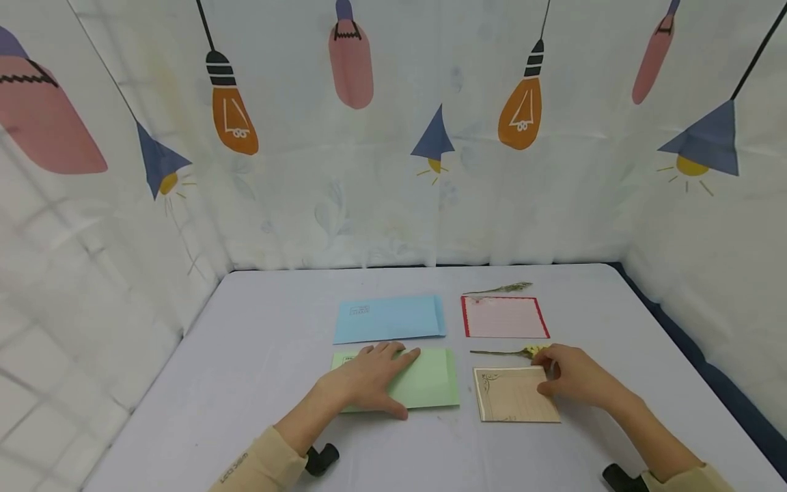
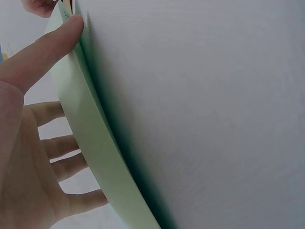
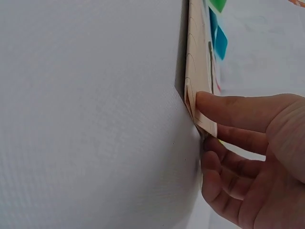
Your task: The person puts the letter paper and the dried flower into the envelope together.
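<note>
My left hand rests with spread fingers across a light green envelope lying flat on the table. In the left wrist view its thumb touches the near edge of that envelope. To the right, my right hand pinches the right side of a beige card with a scroll pattern at its corner. The right wrist view shows the thumb on the face of the card, which looks layered or folded, with fingers behind it. A yellow dried flower lies just beyond, partly hidden by the right fingers.
A light blue envelope lies behind the green one. Right of it is a pink card with a red border, and a dried green sprig lies beyond that. White printed curtains surround the white table.
</note>
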Demonstrator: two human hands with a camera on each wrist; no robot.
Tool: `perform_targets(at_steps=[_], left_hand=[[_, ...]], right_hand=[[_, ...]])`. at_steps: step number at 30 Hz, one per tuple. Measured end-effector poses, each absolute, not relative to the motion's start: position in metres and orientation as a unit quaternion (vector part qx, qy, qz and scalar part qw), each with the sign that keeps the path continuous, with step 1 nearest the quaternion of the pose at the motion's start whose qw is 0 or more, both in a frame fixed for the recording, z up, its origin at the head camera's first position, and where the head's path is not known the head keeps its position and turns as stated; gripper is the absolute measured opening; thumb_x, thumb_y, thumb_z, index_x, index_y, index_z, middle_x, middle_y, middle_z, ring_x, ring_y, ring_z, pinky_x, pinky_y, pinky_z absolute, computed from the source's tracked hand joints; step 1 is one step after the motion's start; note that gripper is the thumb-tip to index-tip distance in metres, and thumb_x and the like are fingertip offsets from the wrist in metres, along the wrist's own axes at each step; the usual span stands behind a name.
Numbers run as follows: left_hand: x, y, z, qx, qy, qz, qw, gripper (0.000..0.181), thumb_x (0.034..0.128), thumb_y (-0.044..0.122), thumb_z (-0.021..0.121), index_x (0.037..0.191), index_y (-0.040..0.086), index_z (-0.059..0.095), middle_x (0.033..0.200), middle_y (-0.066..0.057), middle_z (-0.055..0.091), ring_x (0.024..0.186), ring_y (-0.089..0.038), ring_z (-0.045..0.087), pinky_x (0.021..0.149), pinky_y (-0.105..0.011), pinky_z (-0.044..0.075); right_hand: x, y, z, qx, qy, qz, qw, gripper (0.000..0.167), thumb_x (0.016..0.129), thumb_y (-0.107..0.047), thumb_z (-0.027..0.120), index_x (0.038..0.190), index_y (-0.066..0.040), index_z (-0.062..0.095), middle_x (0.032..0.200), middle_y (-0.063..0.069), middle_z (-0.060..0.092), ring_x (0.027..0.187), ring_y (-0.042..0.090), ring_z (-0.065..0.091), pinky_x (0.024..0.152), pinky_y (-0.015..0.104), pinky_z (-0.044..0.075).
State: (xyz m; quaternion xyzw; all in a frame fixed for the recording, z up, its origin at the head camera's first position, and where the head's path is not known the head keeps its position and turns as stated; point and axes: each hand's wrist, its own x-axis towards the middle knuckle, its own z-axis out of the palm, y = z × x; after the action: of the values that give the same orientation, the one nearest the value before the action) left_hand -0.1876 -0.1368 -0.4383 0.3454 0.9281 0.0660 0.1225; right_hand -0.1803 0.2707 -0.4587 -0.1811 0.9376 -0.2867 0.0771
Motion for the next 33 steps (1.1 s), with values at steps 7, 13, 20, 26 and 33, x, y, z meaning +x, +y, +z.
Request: perform_targets(at_steps=[7, 13, 20, 26, 33], left_hand=[[-0.1898, -0.1376, -0.4395, 0.344, 0.928, 0.069, 0.126, 0.105, 0.0808, 0.065, 0.079, 0.163, 0.022, 0.032, 0.155, -0.008, 0.041, 0.142, -0.026, 0.039, 0.113, -0.055, 0.035], [-0.1909, -0.1375, -0.4405, 0.344, 0.927, 0.071, 0.129, 0.104, 0.0812, 0.065, 0.078, 0.164, 0.022, 0.031, 0.155, -0.008, 0.04, 0.142, -0.026, 0.039, 0.114, -0.055, 0.034], [-0.191, -0.1368, -0.4394, 0.345, 0.926, 0.075, 0.13, 0.104, 0.0817, 0.064, 0.079, 0.163, 0.02, 0.031, 0.155, -0.008, 0.04, 0.142, -0.027, 0.04, 0.114, -0.055, 0.034], [-0.1905, -0.138, -0.4384, 0.347, 0.926, 0.076, 0.126, 0.104, 0.0812, 0.063, 0.08, 0.163, 0.02, 0.032, 0.154, -0.009, 0.041, 0.141, -0.027, 0.04, 0.113, -0.056, 0.035], [-0.1903, -0.1383, -0.4406, 0.344, 0.926, 0.08, 0.132, 0.104, 0.0813, 0.063, 0.08, 0.163, 0.02, 0.032, 0.155, -0.009, 0.04, 0.142, -0.027, 0.039, 0.113, -0.056, 0.034]], right_hand=[[-0.1834, 0.2694, -0.4606, -0.178, 0.934, -0.296, 0.085, 0.037, 0.077, -0.008, 0.089, 0.102, -0.007, 0.061, 0.086, -0.002, 0.056, 0.076, 0.015, 0.051, 0.061, 0.029, 0.046], [-0.1818, 0.2706, -0.4598, -0.166, 0.932, -0.309, 0.092, 0.03, 0.084, -0.004, 0.082, 0.104, -0.009, 0.06, 0.088, -0.001, 0.061, 0.079, 0.014, 0.056, 0.064, 0.029, 0.049], [-0.1787, 0.273, -0.4524, -0.155, 0.926, -0.333, 0.082, 0.027, 0.088, -0.006, 0.08, 0.11, -0.003, 0.063, 0.094, 0.0, 0.063, 0.083, 0.017, 0.06, 0.064, 0.028, 0.052], [-0.1806, 0.2753, -0.4527, -0.124, 0.905, -0.391, 0.115, 0.03, 0.089, -0.014, 0.081, 0.111, 0.0, 0.067, 0.092, 0.002, 0.066, 0.085, 0.019, 0.062, 0.07, 0.029, 0.054], [-0.1833, 0.2785, -0.4574, -0.067, 0.856, -0.49, 0.148, 0.041, 0.091, -0.019, 0.08, 0.119, 0.005, 0.063, 0.1, 0.01, 0.067, 0.089, 0.023, 0.065, 0.075, 0.032, 0.058]])
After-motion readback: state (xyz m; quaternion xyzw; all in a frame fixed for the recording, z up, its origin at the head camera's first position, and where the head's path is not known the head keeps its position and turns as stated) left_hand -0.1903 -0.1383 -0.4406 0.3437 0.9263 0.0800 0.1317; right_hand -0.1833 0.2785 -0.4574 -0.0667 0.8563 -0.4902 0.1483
